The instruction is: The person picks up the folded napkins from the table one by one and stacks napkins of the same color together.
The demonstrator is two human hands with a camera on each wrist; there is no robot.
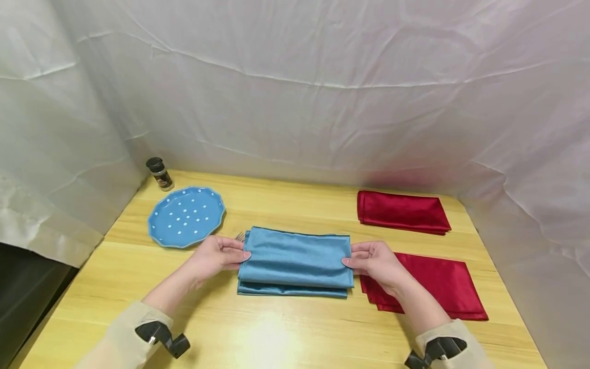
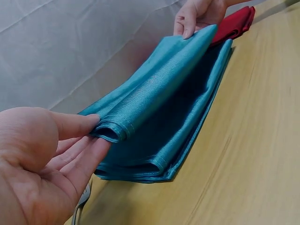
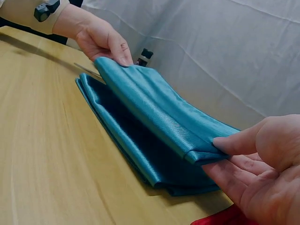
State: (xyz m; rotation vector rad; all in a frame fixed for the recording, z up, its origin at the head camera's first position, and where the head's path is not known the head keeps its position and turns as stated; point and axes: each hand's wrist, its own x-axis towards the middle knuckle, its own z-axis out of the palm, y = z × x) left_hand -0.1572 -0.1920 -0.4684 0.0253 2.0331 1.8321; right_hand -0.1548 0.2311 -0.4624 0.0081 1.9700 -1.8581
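Note:
A folded blue satin napkin [image 1: 299, 256] is stretched level between both hands. My left hand [image 1: 223, 256] pinches its left end, thumb on top and fingers underneath. Its right end is pinched the same way by my right hand [image 1: 375, 264]. Beneath it lies a second folded layer of blue cloth [image 2: 140, 168], on the table, with a gap showing along the near side in both wrist views. Fork tines [image 1: 240, 236] peek out by the left end; in the left wrist view the fork [image 2: 83, 199] is partly hidden behind my fingers.
A blue plate with white dots [image 1: 186, 218] sits on the wooden table [image 1: 276, 333] at left, a black-capped spice jar [image 1: 160, 174] behind it. Two folded red napkins lie at right: one farther back [image 1: 403, 211], one nearer [image 1: 442, 287], partly under my right forearm. White cloth walls [image 1: 299, 102] enclose the table.

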